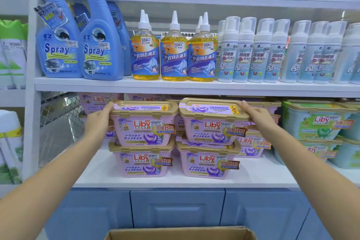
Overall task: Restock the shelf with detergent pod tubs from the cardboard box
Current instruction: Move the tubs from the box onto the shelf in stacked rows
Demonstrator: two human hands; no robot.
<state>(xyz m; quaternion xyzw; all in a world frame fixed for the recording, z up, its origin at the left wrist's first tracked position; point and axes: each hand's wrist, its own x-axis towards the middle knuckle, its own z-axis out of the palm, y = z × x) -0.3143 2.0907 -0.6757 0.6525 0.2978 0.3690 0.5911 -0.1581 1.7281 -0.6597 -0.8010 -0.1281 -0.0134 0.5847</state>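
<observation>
Two pink Liby pod tubs with gold lids sit side by side on top of two more like them on the white shelf. My left hand holds the left end of the upper left tub, thumb over the lid edge. My right hand grips the right end of the upper right tub. The lower left tub and lower right tub stand beneath. More pink tubs are stacked behind. The cardboard box shows only its top edge at the bottom of the view.
Green Liby tubs fill the shelf to the right. The shelf above carries blue spray bottles, yellow bottles and white foam pumps. A wire mesh panel closes the left side. Blue cabinet doors sit below.
</observation>
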